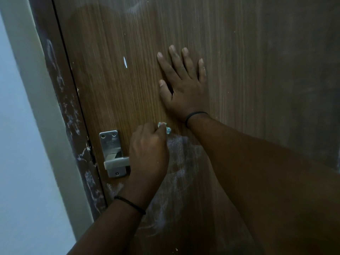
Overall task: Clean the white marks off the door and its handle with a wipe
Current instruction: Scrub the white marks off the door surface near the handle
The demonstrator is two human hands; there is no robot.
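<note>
Dim light fell on the door [114, 85], wood grain running upright, our forearms covering its lower right. Our left hand [149, 150] hid most of the wipe [166, 128]; only a crumpled pale corner showed past the curled fingers pinching it against the door, above a chalky smear [181, 162]. Our right hand [182, 83] lay flat, fingers spread, pointing up. We saw the handle [116, 163] lying level, its right end hidden behind the left hand. One white mark [125, 62] stood upright higher up.

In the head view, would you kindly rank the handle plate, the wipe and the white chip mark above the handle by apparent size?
1. Handle plate, clearly largest.
2. Wipe and white chip mark: too alike to rank; the left hand hides most of the wipe.
</note>
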